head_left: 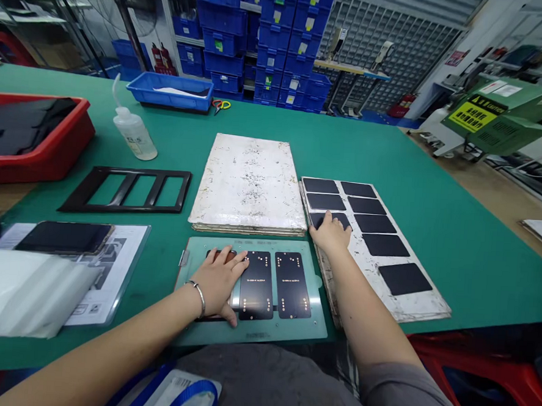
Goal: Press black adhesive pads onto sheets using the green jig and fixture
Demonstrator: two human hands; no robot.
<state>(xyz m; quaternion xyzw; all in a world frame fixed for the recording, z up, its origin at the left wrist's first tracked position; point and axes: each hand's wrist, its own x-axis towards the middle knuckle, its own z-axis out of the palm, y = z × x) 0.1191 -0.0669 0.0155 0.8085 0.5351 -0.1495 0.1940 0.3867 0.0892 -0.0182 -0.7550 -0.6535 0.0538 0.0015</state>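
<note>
My left hand (215, 279) lies with spread fingers over the left end of a pale green fixture plate (249, 335). Beneath it is a black panel, mostly hidden. Two more black panels with small copper-coloured dots, a middle one (256, 297) and a right one (294, 299), sit uncovered on the plate. My right hand (332, 236) reaches over a white, scuffed board (358, 276) carrying several black rectangular sheets. Its separated fingertips touch one black sheet (317, 219) in the left column, which looks flat on the board.
A stack of white boards (249, 183) stands behind the plate. Leftward are a black frame (115, 206), a squeeze bottle (135, 134), a red bin (67, 154), a phone (64, 237) and white foam sheets (21, 298). A blue tray (171, 99) and scissors (220, 105) lie farther back.
</note>
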